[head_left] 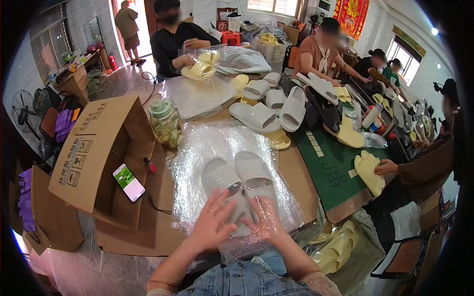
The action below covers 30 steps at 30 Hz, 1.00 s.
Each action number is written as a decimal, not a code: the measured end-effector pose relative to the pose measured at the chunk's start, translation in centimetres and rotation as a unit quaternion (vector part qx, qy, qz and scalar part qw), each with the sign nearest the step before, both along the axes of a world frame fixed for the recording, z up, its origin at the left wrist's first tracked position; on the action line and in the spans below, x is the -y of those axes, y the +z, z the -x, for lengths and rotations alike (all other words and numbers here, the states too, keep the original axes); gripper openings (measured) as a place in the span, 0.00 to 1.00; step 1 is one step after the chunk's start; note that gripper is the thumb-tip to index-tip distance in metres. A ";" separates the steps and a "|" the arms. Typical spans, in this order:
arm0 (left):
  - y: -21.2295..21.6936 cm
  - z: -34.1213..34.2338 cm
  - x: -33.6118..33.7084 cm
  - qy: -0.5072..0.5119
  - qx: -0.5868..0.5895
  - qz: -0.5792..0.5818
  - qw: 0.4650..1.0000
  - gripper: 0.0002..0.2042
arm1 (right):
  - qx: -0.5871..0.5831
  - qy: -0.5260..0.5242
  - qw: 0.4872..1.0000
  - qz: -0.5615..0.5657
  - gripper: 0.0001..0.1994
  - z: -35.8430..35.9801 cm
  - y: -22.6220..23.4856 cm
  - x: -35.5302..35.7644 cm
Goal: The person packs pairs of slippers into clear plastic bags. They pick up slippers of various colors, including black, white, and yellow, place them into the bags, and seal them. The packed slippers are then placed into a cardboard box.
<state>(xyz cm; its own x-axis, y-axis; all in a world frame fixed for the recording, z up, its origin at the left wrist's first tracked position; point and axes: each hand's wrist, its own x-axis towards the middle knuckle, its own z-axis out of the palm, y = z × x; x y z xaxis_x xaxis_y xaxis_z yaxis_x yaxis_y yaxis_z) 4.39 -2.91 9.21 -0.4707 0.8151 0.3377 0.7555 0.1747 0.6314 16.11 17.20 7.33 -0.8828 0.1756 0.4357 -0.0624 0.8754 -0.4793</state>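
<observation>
A pair of light grey slippers (220, 176) lies side by side on a stack of clear plastic bags (197, 143), toes pointing away from me. My left hand (216, 220) is over the heel of the left slipper, fingers spread, holding nothing. At the right slipper's heel, my right hand (265, 217) has its fingers apart, with shiny clear film lying over it. Whether the hand is inside a bag or only under its edge, I cannot tell. Film also glints across the slippers' lower halves.
An open cardboard box (94, 153) lies on the left, with a phone (129, 182) and small red bottle (149, 166) by it. Behind the box stands a glass jar (165, 121). Loose grey slippers (254, 116) are piled beyond the bags. Across the table, a person handles yellow slippers (200, 69); another person's hand (386, 167) touches a yellow slipper (369, 172).
</observation>
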 end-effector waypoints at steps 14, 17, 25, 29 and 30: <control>-8.1 5.5 -1.5 0.190 -0.001 -0.068 0.979 0.30 | 0.083 -0.107 0.989 0.060 0.22 5.7 0.7 -1.7; -8.5 5.7 -1.1 0.180 -0.008 -0.071 0.981 0.30 | 0.060 -0.159 0.985 0.009 0.20 8.9 -2.6 -0.2; -7.8 5.0 -1.3 0.192 0.045 -0.100 0.975 0.29 | 0.068 -0.166 0.981 0.073 0.13 2.9 -3.8 -2.3; -8.1 5.0 -1.9 0.211 0.082 -0.087 0.970 0.26 | 0.086 -0.228 0.965 0.096 0.11 -6.1 -4.2 -4.7; -8.7 5.3 -1.9 0.214 0.055 -0.063 0.973 0.25 | 0.090 -0.248 0.958 0.112 0.11 -8.6 -3.8 -5.1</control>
